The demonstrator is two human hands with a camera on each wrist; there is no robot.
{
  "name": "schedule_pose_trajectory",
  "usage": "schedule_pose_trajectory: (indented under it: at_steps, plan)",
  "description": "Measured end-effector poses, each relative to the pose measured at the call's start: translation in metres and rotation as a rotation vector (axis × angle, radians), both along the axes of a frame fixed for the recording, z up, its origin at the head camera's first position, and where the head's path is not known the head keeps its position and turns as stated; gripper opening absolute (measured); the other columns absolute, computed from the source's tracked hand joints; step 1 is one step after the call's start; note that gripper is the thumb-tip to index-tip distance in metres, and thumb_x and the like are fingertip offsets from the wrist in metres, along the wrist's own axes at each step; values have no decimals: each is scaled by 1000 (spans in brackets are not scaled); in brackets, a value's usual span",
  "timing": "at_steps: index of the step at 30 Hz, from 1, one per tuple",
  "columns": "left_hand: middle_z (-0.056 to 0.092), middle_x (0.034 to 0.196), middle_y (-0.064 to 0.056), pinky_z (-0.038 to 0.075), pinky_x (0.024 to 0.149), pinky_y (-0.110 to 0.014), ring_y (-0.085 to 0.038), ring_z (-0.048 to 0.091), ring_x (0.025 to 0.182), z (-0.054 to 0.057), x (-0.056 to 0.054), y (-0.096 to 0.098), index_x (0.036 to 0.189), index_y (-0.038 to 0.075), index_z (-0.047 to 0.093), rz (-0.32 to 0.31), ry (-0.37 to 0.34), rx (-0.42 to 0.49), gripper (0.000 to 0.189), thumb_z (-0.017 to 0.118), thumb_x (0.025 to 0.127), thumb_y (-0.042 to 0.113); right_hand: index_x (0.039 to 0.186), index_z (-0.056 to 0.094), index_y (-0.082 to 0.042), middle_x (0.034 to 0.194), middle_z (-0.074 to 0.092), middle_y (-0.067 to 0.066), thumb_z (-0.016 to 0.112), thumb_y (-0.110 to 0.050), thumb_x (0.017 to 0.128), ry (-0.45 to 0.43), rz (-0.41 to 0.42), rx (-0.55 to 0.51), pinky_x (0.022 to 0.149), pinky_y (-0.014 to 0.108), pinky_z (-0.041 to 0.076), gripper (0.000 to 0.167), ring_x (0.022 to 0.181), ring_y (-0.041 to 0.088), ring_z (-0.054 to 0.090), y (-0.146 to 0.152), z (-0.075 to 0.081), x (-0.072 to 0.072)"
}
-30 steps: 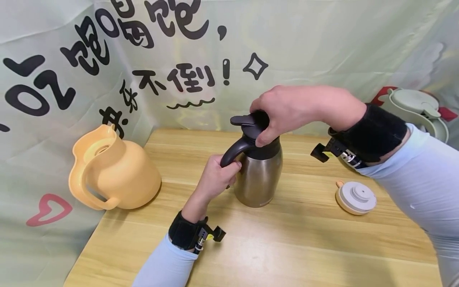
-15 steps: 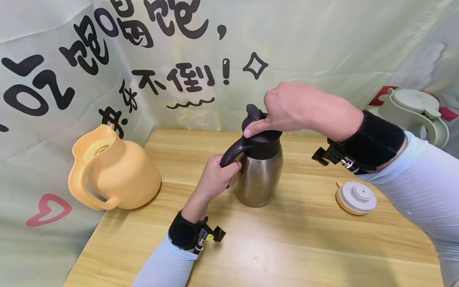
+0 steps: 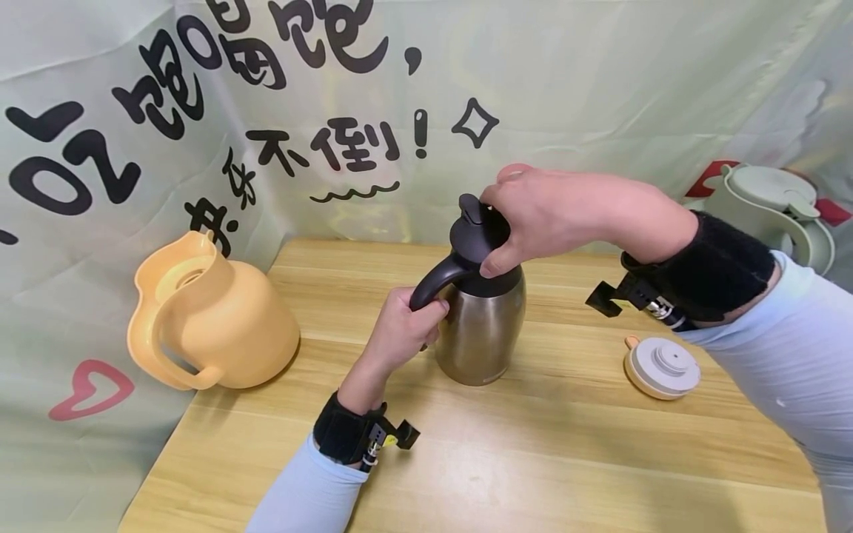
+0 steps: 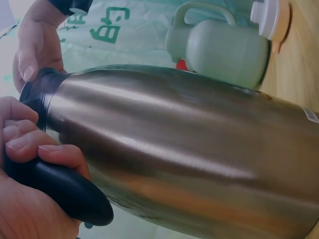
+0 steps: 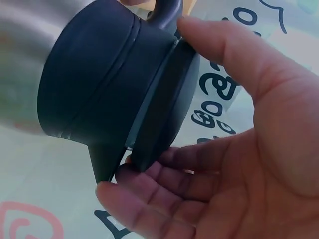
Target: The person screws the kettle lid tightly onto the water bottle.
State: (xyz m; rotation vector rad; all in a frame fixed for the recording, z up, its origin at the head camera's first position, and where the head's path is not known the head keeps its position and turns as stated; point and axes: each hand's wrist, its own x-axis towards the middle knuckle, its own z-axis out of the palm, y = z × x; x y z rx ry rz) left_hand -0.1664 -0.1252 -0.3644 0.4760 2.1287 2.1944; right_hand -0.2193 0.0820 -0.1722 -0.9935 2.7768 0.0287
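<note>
A stainless steel vacuum jug [image 3: 480, 337] stands upright on the wooden table. My left hand [image 3: 406, 326] grips its black handle [image 3: 436, 281], with the curled fingers showing in the left wrist view. Over the top, my right hand [image 3: 556, 211] holds the black screw lid [image 3: 465, 240] from its right side. In the right wrist view the thumb is at one edge of the lid [image 5: 169, 104] and the fingertips are at the opposite edge, by the spout [image 5: 105, 162]. The lid's small lever [image 3: 470, 207] points to the back.
On the left stands a yellow jug [image 3: 249, 326] with its top uncovered. A grey and yellow stopper [image 3: 665, 366] lies on the table at the right. Behind the right forearm is a pale green jug [image 3: 766, 185]. A printed cloth [image 3: 586, 89] hangs at the back.
The lid has turned clockwise, its lever swinging from left to back. My right thumb swung left over the lid, then returned to the near right side. The left hand has stayed put.
</note>
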Motion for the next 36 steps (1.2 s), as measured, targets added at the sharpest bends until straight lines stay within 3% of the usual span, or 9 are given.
schedule_pose_trajectory:
  at_steps: [5,11,16,18,21,23,25,30,36]
  plan:
    - [42,51,3,31,49,-27,-15,40,47,2,1,0,61,9,48,-1,-8,9,33,60,92,12,92,66,-9,115,57,9,80,-65,80,22,-96,30,74,37,45,59,88,25,59,-2,-1,4]
    - [42,51,2,31,49,-27,-16,40,47,2,1,0,61,8,49,3,-2,-1,33,59,92,13,113,56,-4,109,58,10,73,-79,76,52,-248,33,76,39,48,85,87,29,61,-6,-5,10]
    - [41,51,3,30,49,-28,-17,39,46,2,0,-1,61,8,49,7,3,-5,33,59,92,14,121,50,-5,104,61,12,66,-93,72,82,-276,74,73,42,50,102,88,32,63,-6,-3,14]
    - [41,51,3,29,49,-27,-17,39,46,2,1,-1,61,7,49,8,7,-5,33,59,92,13,123,52,-6,107,63,12,64,-94,72,89,-236,106,76,45,51,103,92,32,63,-3,2,14]
    - [41,50,3,29,48,-27,-16,39,45,2,0,-1,61,7,49,9,9,-3,33,60,91,13,143,50,-6,136,60,18,72,-85,75,65,-94,101,94,57,51,106,120,40,59,3,10,9]
    - [41,50,3,29,49,-27,-16,39,45,2,0,-1,60,8,48,8,9,-2,34,60,91,13,156,43,-7,158,47,19,82,-67,81,17,46,56,111,63,42,103,142,42,45,6,12,5]
    - [41,49,3,29,49,-27,-16,38,45,2,0,-1,59,8,47,8,5,1,35,60,91,13,162,37,-9,168,36,16,88,-46,84,-48,171,10,119,63,34,101,149,43,34,9,11,-1]
    - [40,50,3,29,49,-27,-17,38,45,2,1,0,59,8,48,21,2,3,35,60,92,12,152,53,-9,150,58,6,85,-17,79,-111,291,-37,112,50,38,80,129,33,48,9,7,-11]
    - [41,48,3,30,47,-27,-16,39,44,4,5,6,58,10,49,144,12,-44,36,63,91,12,133,67,-13,113,71,0,87,-29,81,-71,274,-15,91,40,51,58,100,19,63,5,7,-16]
